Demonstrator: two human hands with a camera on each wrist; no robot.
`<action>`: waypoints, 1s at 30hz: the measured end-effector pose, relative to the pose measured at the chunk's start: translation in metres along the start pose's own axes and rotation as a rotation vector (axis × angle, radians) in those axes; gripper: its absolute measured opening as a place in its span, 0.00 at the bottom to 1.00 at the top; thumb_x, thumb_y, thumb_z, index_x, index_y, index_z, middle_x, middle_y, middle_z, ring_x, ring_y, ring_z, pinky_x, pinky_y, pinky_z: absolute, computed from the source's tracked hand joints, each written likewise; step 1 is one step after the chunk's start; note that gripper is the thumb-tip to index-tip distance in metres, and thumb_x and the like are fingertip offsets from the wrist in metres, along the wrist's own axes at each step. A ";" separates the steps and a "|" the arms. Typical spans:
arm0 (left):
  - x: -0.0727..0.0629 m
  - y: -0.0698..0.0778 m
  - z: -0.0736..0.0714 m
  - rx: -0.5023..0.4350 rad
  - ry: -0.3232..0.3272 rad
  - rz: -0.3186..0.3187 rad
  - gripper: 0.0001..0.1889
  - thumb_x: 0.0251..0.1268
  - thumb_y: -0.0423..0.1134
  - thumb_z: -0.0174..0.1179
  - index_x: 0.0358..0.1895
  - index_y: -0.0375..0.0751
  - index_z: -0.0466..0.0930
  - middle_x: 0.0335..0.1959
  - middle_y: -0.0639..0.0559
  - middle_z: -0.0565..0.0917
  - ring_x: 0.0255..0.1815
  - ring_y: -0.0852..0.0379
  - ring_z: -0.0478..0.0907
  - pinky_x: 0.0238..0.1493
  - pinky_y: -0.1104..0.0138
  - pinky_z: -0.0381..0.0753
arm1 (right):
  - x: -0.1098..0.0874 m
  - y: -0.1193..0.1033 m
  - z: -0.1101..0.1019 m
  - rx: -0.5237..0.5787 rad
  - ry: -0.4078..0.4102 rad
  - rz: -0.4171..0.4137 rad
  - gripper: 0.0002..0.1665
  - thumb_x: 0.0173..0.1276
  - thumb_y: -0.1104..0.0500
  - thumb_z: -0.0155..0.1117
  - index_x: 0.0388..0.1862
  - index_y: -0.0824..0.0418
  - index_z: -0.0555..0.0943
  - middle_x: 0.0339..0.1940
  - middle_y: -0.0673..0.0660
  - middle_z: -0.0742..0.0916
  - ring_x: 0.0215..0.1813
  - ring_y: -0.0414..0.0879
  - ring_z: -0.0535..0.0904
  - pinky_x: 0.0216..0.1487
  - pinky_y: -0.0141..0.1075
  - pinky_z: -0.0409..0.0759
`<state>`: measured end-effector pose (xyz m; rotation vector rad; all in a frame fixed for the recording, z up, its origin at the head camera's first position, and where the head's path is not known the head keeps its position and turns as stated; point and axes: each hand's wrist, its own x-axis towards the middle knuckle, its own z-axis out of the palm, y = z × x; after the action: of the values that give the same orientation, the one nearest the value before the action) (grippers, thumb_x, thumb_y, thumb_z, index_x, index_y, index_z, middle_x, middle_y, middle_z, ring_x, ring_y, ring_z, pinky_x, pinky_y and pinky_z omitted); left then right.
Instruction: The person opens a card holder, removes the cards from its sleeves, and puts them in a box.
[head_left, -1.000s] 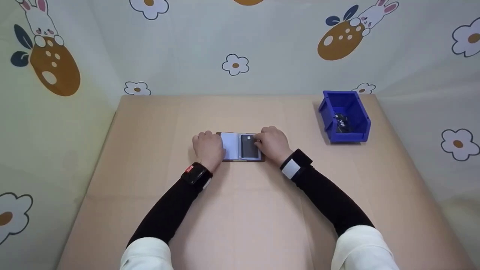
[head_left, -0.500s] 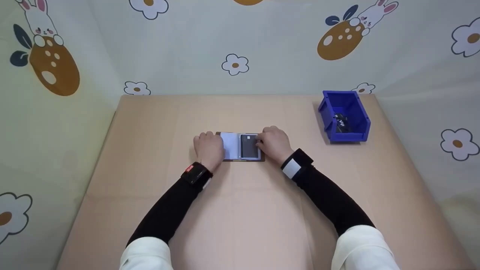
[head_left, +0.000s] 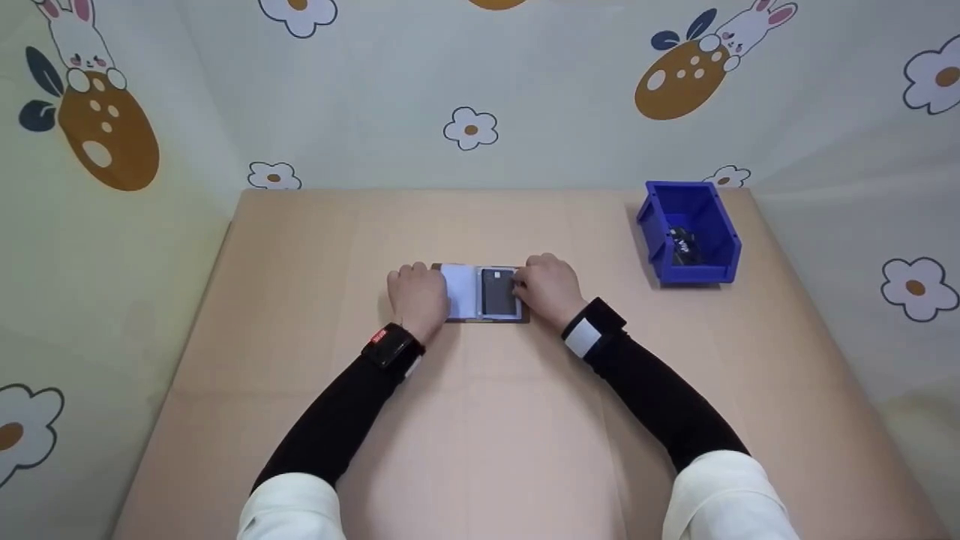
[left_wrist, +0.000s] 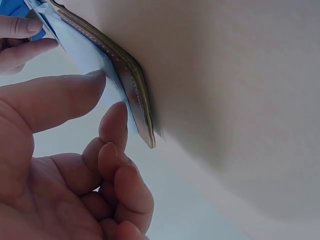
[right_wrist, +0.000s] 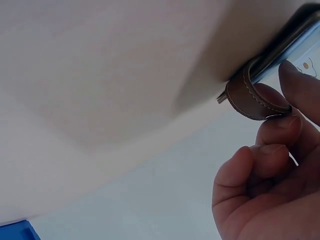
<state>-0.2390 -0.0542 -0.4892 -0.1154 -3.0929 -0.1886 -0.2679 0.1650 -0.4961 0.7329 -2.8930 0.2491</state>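
Note:
A brown leather card holder (head_left: 460, 294) lies spread on the table, its pale sleeves facing up. Behind the right-hand sleeve sits a dark card (head_left: 498, 296). My left hand (head_left: 418, 296) holds the left side; in the left wrist view its thumb and index fingertip press against the sleeve by the stitched cover (left_wrist: 134, 92), the other fingers curled. My right hand (head_left: 549, 291) is at the right edge. In the right wrist view its thumb touches the sleeve, while the index finger meets a curled leather strap (right_wrist: 245, 100) from outside. Part of the holder is hidden under both hands.
Toward the back right of the table (head_left: 480, 420) stands a blue plastic bin (head_left: 694, 275) with black cards or packets (head_left: 684, 246) inside. Its corner also shows in the right wrist view. A patterned cloth backdrop (head_left: 360, 105) rises behind and beside the table.
My right fingertips have shifted very slightly right along the card holder's edge. The left hand, the holder and the card stay where they were.

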 end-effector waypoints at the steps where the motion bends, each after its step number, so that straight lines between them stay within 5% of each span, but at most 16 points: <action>1: 0.000 0.000 0.000 0.000 0.001 0.001 0.10 0.63 0.36 0.56 0.38 0.33 0.84 0.36 0.40 0.80 0.40 0.43 0.75 0.43 0.54 0.68 | 0.000 0.000 0.000 0.001 0.000 0.000 0.07 0.60 0.59 0.72 0.38 0.58 0.90 0.26 0.56 0.82 0.32 0.53 0.76 0.33 0.45 0.75; 16: 0.003 0.004 -0.007 0.011 -0.024 0.012 0.10 0.62 0.36 0.57 0.37 0.33 0.85 0.38 0.40 0.81 0.42 0.42 0.76 0.43 0.53 0.69 | 0.001 -0.001 0.000 0.013 -0.043 0.029 0.05 0.61 0.59 0.72 0.36 0.57 0.91 0.28 0.56 0.83 0.35 0.53 0.78 0.36 0.46 0.76; 22: 0.006 0.013 -0.015 -0.021 0.023 0.044 0.08 0.61 0.35 0.57 0.33 0.34 0.85 0.36 0.40 0.81 0.41 0.42 0.77 0.42 0.53 0.70 | 0.001 -0.001 0.000 0.024 -0.037 0.027 0.05 0.62 0.59 0.72 0.36 0.56 0.91 0.27 0.56 0.83 0.34 0.53 0.77 0.35 0.46 0.76; 30: 0.008 0.030 -0.016 -0.071 0.006 0.078 0.07 0.61 0.36 0.61 0.33 0.35 0.85 0.34 0.42 0.81 0.40 0.43 0.77 0.42 0.54 0.70 | 0.000 -0.001 0.000 0.017 -0.029 0.020 0.05 0.61 0.59 0.72 0.35 0.56 0.91 0.27 0.56 0.83 0.33 0.53 0.77 0.34 0.46 0.75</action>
<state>-0.2437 -0.0255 -0.4691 -0.2366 -3.0698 -0.2948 -0.2675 0.1642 -0.4963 0.7159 -2.9301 0.2681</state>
